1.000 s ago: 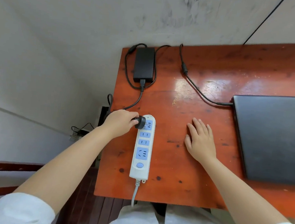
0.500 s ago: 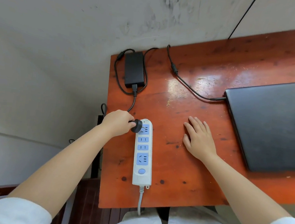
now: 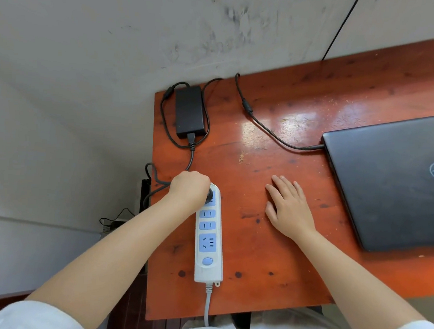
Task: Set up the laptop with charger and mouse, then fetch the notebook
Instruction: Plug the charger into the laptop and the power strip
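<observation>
A closed dark laptop [image 3: 396,176] lies at the right of the red-brown wooden table [image 3: 269,246]. The black charger brick [image 3: 189,111] sits at the table's far left corner, and its thin cable [image 3: 265,128] runs into the laptop's left side. My left hand [image 3: 188,186] is closed around the black charger plug [image 3: 210,197], which sits at the top socket of the white and blue power strip [image 3: 208,239]. My right hand [image 3: 289,207] lies flat on the table with fingers apart, between the strip and the laptop. No mouse or notebook is in view.
A grey wall runs behind the table. The strip's grey cord [image 3: 207,306] hangs over the near table edge. More black cables [image 3: 118,217] lie on the floor left of the table.
My left hand has pushed the plug further over the strip's top socket. My right hand has stayed flat on the table. The view has shifted slightly.
</observation>
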Tool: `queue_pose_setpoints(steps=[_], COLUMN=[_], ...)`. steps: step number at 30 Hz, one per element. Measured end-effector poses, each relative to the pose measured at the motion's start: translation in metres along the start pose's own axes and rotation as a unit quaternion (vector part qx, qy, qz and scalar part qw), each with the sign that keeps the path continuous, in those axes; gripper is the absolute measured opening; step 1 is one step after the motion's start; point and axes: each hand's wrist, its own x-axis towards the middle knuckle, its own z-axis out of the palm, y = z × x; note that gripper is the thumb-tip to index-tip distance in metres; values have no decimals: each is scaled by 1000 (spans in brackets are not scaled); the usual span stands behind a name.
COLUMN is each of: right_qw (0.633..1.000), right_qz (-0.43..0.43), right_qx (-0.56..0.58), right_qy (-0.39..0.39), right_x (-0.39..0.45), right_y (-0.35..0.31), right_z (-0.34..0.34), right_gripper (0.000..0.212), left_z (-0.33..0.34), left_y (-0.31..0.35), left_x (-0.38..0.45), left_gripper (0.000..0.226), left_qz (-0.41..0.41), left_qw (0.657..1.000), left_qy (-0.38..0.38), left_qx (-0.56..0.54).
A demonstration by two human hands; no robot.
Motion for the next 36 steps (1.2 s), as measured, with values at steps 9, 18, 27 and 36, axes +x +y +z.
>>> queue_pose_setpoints(steps=[9, 18, 27, 36], right_qw=[1000, 1000, 1000, 1000], right_qz=[-8, -8, -6, -3], right_qx=[4, 9, 7, 6], right_qy=[16, 23, 17, 0], right_x=[-1, -1, 0, 2], right_y=[1, 3, 2, 2], right_z=[1, 3, 2, 3], right_gripper=[35, 37, 37, 34], left_z=[-8, 2, 9, 6], left_y=[-12, -21, -20, -15], left_x=[-3, -7, -6, 2], left_gripper=[20, 22, 23, 21], left_qz=[110, 202, 161, 174], left_qw=[993, 970, 987, 984], left_qy=[8, 30, -18, -33], left_qx=[41, 129, -4, -14])
